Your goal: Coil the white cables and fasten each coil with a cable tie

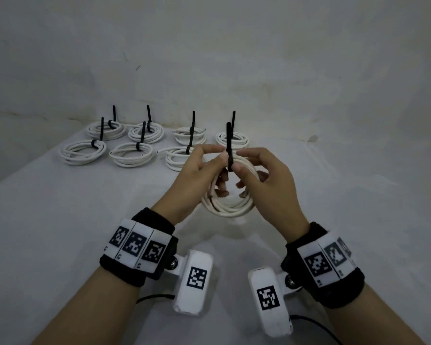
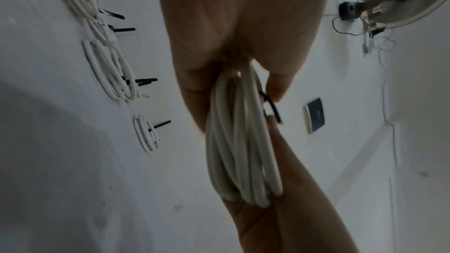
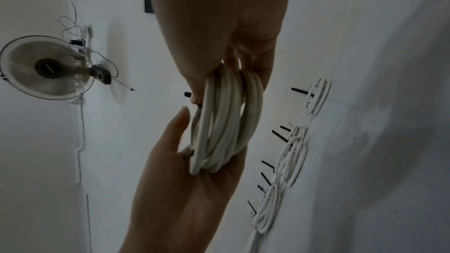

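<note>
The white cable coil (image 1: 228,195) hangs in the air between both hands, above the near middle of the white cloth table (image 1: 60,207), its loops bunched together and its lower arc showing below the fingers. A black cable tie (image 1: 229,148) stands upright at the top of the coil, its free end pointing up. The left hand (image 1: 202,168) pinches the tie from the left between thumb and forefinger, its other fingers curled through the loops. The right hand (image 1: 266,175) meets it from the right, thumb and forefinger closed on the tie just beside the left fingertips, remaining fingers curled around the strands. In the right wrist view the coil (image 3: 226,122) is seen edge-on with the left palm (image 3: 194,180) cupped beneath it. Further back on the table lie 7 finished coils (image 1: 120,143) in 2 rows, each bound by a black tie with its tail sticking up. A wall fan (image 3: 46,70) shows in the wrist views, and both wrists carry black bands with printed markers (image 1: 137,247)
</note>
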A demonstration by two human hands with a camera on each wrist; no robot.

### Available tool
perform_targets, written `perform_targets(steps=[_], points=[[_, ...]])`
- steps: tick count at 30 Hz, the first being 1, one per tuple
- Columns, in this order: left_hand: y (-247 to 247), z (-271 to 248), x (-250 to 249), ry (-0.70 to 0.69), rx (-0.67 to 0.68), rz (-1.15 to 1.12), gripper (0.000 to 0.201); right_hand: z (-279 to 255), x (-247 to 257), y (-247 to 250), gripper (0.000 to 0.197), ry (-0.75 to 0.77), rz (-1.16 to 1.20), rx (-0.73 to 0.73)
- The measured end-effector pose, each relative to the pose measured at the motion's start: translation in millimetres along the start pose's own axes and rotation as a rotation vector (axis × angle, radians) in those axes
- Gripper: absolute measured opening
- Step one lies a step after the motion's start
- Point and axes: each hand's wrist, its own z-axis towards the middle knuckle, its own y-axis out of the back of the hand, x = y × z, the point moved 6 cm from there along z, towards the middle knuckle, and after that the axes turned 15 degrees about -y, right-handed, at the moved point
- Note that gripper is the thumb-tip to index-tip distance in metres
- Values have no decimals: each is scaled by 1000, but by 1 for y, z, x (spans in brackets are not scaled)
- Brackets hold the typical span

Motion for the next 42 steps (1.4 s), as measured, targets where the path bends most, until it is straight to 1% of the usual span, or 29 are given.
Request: perform_targets(steps=[2, 4, 6, 8, 11, 13, 16, 18, 20, 22, 24, 27, 29, 30, 31, 33, 34, 35, 36, 37, 38, 39, 40, 41, 42], points=[[-2, -1, 8, 107, 79, -91, 24, 6, -5, 10, 14, 5, 18, -76], [-5, -2, 13, 102, 145, -73, 28, 11, -13, 18, 8, -23, 30, -115], [-9, 0, 19, 68, 177, 17, 29, 16, -24, 20, 4, -69, 30, -102], [-12, 8, 29, 92, 163, 70, 27, 22, -39, 21, 11, -149, 27, -84], [-9, 32, 50, 186, 109, 111, 22, 33, -67, 28, 19, -269, 14, -82], [-7, 51, 61, 228, 55, 115, 20, 39, -83, 36, 17, -271, -107, -105], [-3, 80, 78, 274, -43, 120, 19, 41, -100, 42, 18, -292, -303, -78], [-3, 98, 91, 282, -42, 199, 20, 42, -109, 42, 20, -318, -376, -43], [-3, 113, 104, 260, 17, 338, 22, 44, -112, 40, 20, -316, -436, -17], [1, 122, 122, 266, 46, 448, 23, 45, -112, 38, 20, -320, -431, -6], [6, 129, 139, 287, 21, 475, 26, 47, -112, 36, 20, -326, -414, -2], [1, 131, 130, 237, 11, 519, 31, 48, -112, 32, 19, -335, -416, 26], [-4, 134, 124, 227, 74, 575, 36, 49, -112, 31, 19, -339, -412, 36], [-6, 134, 123, 243, 114, 569, 47, 49, -111, 31, 19, -340, -406, 36], [-8, 135, 124, 247, 154, 577, 65, 49, -112, 31, 20, -337, -401, 33], [-10, 138, 128, 224, 246, 688, 107, 49, -112, 31, 20, -336, -397, 24], [-11, 140, 134, 224, 317, 769, 120, 49, -112, 31, 20, -338, -400, 24], [-12, 142, 141, 231, 381, 842, 123, 49, -112, 31, 20, -339, -399, 24], [-11, 145, 149, 238, 424, 895, 116, 49, -112, 31, 20, -344, -396, 26], [-11, 149, 155, 225, 447, 912, 105, 49, -112, 31, 20, -343, -391, 26], [-12, 150, 156, 202, 449, 916, 95, 48, -111, 31, 19, -344, -388, 28], [-12, 149, 153, 188, 453, 920, 90, 48, -111, 31, 19, -338, -384, 28], [-14, 145, 146, 181, 469, 938, 91, 48, -109, 31, 19, -340, -383, 30], [-16, 142, 144, 178, 499, 965, 96, 48, -110, 31, 19, -336, -388, 33], [-18, 137, 139, 176, 492, 996, 100, 46, -110, 31, 19, -341, -385, 39]])
